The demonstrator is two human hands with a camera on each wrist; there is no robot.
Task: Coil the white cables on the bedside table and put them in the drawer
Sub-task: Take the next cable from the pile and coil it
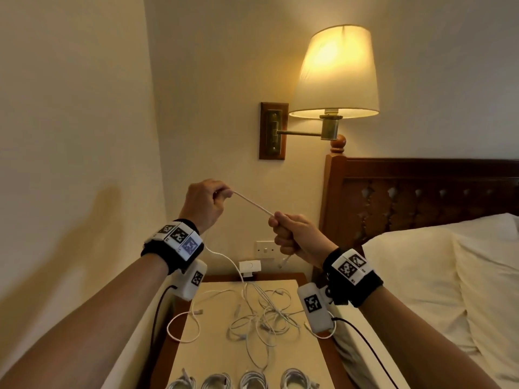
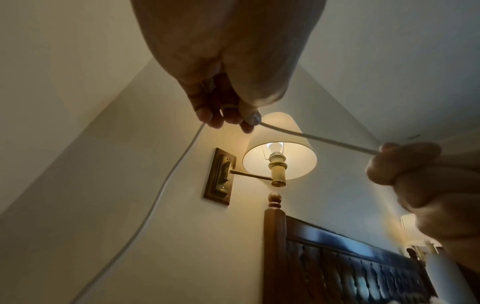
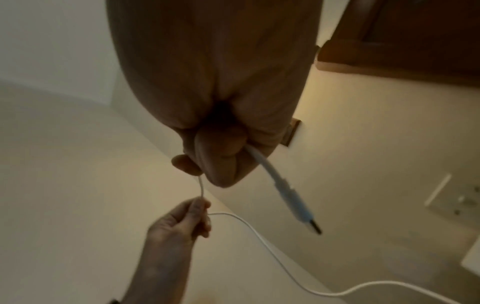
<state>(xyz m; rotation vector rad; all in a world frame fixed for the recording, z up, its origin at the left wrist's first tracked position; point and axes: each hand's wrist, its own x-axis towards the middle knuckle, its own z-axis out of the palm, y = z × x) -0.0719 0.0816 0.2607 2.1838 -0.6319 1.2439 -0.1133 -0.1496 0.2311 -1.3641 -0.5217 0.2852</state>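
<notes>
A white cable [image 1: 252, 204] stretches taut in the air between both hands, above the bedside table [image 1: 283, 357]. My left hand [image 1: 207, 202] pinches it at the upper left, and the slack drops from there to the table. My right hand [image 1: 292, 234] is fisted round it, with the plug end [image 3: 293, 197] hanging out below the fist. In the left wrist view the left hand [image 2: 228, 117] pinches the cable [image 2: 319, 139]. A tangle of loose white cables [image 1: 261, 318] lies on the tabletop. Several coiled cables [image 1: 252, 380] sit in a row at its front edge. No drawer shows.
A lit wall lamp [image 1: 337, 74] on a brass arm hangs above and behind the hands. The dark wooden headboard [image 1: 421, 197] and a white pillow [image 1: 421, 276] are close on the right. A wall switch [image 1: 265, 248] and a white charger [image 1: 250, 266] sit behind the table.
</notes>
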